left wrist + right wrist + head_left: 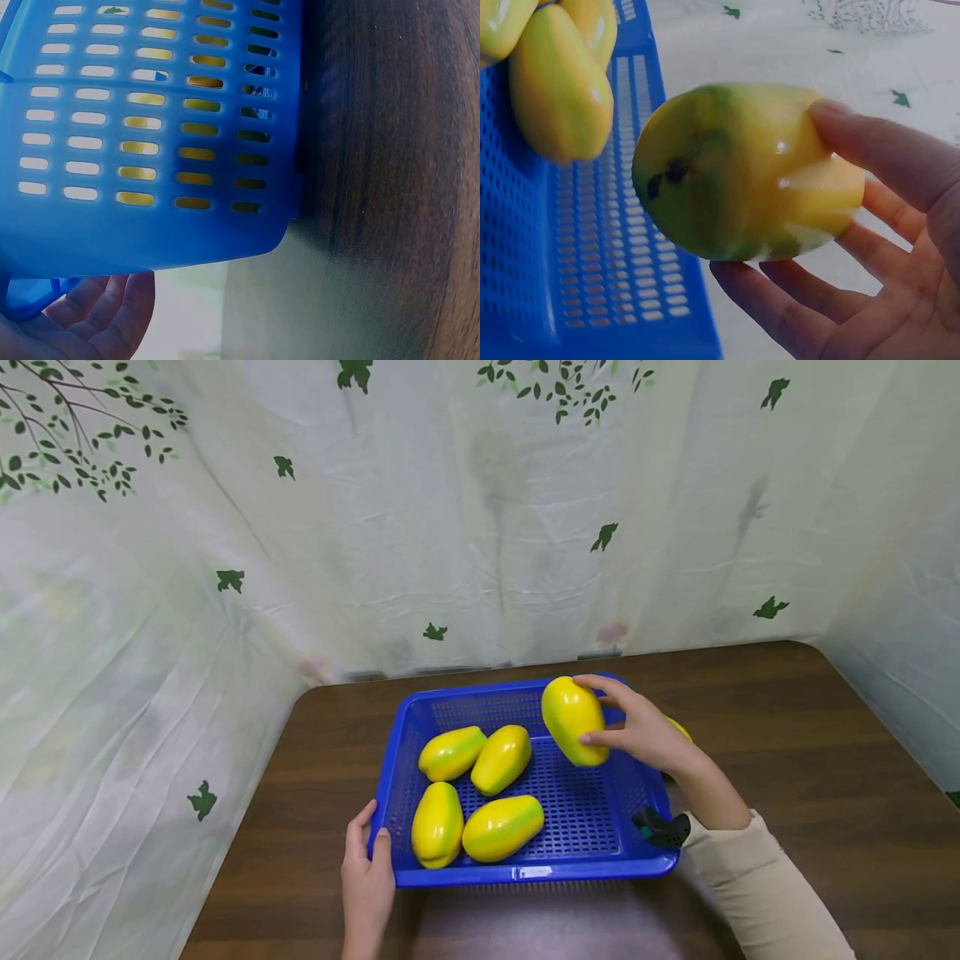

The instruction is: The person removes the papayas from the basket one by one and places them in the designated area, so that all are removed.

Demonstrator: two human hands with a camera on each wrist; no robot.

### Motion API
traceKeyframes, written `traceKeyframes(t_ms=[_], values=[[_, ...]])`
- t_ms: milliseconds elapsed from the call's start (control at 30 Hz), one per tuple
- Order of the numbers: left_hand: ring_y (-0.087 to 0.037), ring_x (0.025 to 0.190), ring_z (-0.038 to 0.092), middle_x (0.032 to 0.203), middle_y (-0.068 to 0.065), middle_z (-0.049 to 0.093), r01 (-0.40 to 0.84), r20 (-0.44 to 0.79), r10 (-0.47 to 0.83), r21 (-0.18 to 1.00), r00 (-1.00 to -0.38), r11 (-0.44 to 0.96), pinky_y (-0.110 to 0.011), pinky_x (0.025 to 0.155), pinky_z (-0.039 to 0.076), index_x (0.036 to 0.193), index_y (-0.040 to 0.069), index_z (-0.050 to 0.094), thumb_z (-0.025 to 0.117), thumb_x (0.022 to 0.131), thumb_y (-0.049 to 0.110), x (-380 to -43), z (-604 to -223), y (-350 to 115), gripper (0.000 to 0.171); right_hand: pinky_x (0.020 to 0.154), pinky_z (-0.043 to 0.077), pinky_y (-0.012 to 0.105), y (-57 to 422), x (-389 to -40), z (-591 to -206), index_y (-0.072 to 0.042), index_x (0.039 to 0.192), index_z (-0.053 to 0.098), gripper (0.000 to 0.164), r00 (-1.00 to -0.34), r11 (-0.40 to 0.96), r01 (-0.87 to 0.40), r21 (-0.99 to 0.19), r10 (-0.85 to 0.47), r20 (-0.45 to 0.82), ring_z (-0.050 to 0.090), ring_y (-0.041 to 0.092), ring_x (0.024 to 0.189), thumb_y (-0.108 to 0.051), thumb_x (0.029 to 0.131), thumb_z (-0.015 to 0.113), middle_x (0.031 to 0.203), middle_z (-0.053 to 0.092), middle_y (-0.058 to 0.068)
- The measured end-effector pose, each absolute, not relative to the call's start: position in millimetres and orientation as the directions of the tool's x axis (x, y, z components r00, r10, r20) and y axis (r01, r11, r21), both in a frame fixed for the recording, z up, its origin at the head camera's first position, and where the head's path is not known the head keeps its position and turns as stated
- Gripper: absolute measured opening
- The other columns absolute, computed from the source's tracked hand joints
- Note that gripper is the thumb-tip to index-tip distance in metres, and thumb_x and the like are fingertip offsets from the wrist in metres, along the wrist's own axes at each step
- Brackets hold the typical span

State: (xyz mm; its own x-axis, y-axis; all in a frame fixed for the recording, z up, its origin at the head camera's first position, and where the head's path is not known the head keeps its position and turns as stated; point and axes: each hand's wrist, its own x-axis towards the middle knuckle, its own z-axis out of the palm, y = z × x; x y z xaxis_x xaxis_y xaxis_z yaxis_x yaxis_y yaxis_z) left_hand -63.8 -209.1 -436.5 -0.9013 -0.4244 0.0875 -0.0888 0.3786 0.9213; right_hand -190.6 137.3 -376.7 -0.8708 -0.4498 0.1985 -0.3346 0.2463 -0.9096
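My right hand [637, 727] holds a glossy yellow papaya [570, 718] above the right part of a blue plastic basket [525, 874]. In the right wrist view, the thumb and fingers grip this papaya [742, 172], which has green and dark patches at one end. The left hand [369, 877] grips the basket's rim at its near left corner. Fingers [112, 315] show curled by the rim in the left wrist view. Several yellow papayas with green streaks lie in the left half of the basket, among them a front one [502, 828] and a back one [452, 753].
The basket stands on a dark wooden table [787, 760]. Behind the right hand, a yellow thing [678, 727] shows beyond the basket's right side, mostly hidden. A pale curtain [480, 527] with leaf prints hangs around the table. A black wrist device [662, 828] sits by the right sleeve.
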Motion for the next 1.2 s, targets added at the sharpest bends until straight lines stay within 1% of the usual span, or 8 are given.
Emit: traceKeyframes(t_ms=[200,433,600,667,767,900,1067,1200], values=[[-0.022,0.105,0.052,0.122,-0.017,0.052,-0.1,0.079,-0.423,0.917,-0.902,0.386,-0.027,0.082,0.044,0.131,0.009,0.041,0.04,0.094,0.011,-63,-436,-209,0.036,0.077,0.048,0.032,158,-186,-371,-0.011,0.136,0.037,0.069,-0.876,0.245,-0.38,-0.892,-0.406,0.261,0.041,0.033,0.112,-0.007,0.076,0.071,0.133,0.037,0.009],[-0.022,0.106,0.052,0.123,-0.017,0.051,-0.096,0.086,-0.422,0.915,-0.903,0.392,-0.033,0.084,0.043,0.131,0.009,0.04,0.04,0.094,0.011,-63,-436,-210,0.037,0.07,0.049,0.024,185,-182,-368,-0.009,0.137,0.034,0.07,-0.89,0.324,-0.413,-0.851,-0.343,0.302,0.041,0.03,0.107,-0.006,0.077,0.069,0.134,0.036,0.011],[-0.024,0.105,0.052,0.122,-0.018,0.051,-0.095,0.087,-0.418,0.913,-0.904,0.396,-0.039,0.084,0.043,0.132,0.009,0.039,0.039,0.095,0.012,-63,-436,-209,0.037,0.066,0.049,0.024,202,-179,-368,-0.012,0.137,0.035,0.069,-0.924,0.395,-0.361,-0.844,-0.276,0.266,0.039,0.025,0.105,-0.007,0.077,0.069,0.133,0.036,0.008],[-0.023,0.105,0.052,0.122,-0.018,0.052,-0.096,0.087,-0.419,0.913,-0.904,0.397,-0.037,0.084,0.043,0.132,0.009,0.04,0.039,0.095,0.012,-63,-436,-209,0.037,0.065,0.049,0.024,208,-178,-369,-0.014,0.137,0.036,0.069,-0.935,0.416,-0.339,-0.844,-0.247,0.253,0.039,0.022,0.102,-0.007,0.077,0.07,0.133,0.036,0.006],[-0.022,0.104,0.052,0.122,-0.017,0.052,-0.093,0.09,-0.419,0.913,-0.903,0.397,-0.029,0.082,0.044,0.131,0.009,0.04,0.04,0.094,0.012,-63,-436,-210,0.037,0.063,0.049,0.025,219,-176,-373,-0.014,0.138,0.035,0.069,-0.941,0.444,-0.329,-0.833,-0.225,0.252,0.04,0.024,0.101,-0.008,0.078,0.069,0.133,0.035,0.009],[-0.021,0.103,0.053,0.121,-0.016,0.053,-0.09,0.09,-0.42,0.917,-0.903,0.389,-0.019,0.078,0.043,0.13,0.009,0.041,0.041,0.094,0.012,-63,-437,-210,0.036,0.06,0.05,0.025,233,-174,-380,-0.014,0.14,0.03,0.071,-0.952,0.474,-0.298,-0.829,-0.206,0.225,0.041,0.033,0.101,-0.012,0.08,0.067,0.133,0.032,0.017],[-0.021,0.103,0.053,0.12,-0.016,0.053,-0.088,0.091,-0.42,0.918,-0.903,0.386,-0.016,0.077,0.042,0.13,0.009,0.041,0.041,0.094,0.011,-64,-437,-210,0.036,0.062,0.048,0.023,252,-172,-390,-0.016,0.142,0.024,0.074,-0.979,0.511,-0.193,-0.838,-0.152,0.133,0.041,0.044,0.102,-0.017,0.082,0.066,0.135,0.028,0.023],[-0.022,0.102,0.053,0.12,-0.016,0.053,-0.076,0.096,-0.421,0.924,-0.902,0.374,-0.009,0.074,0.04,0.13,0.008,0.042,0.041,0.094,0.01,-64,-438,-210,0.036,0.064,0.045,0.02,266,-174,-401,-0.014,0.143,0.021,0.074,-0.987,0.529,-0.149,-0.836,-0.125,0.097,0.036,0.045,0.107,-0.018,0.083,0.065,0.135,0.027,0.028]])
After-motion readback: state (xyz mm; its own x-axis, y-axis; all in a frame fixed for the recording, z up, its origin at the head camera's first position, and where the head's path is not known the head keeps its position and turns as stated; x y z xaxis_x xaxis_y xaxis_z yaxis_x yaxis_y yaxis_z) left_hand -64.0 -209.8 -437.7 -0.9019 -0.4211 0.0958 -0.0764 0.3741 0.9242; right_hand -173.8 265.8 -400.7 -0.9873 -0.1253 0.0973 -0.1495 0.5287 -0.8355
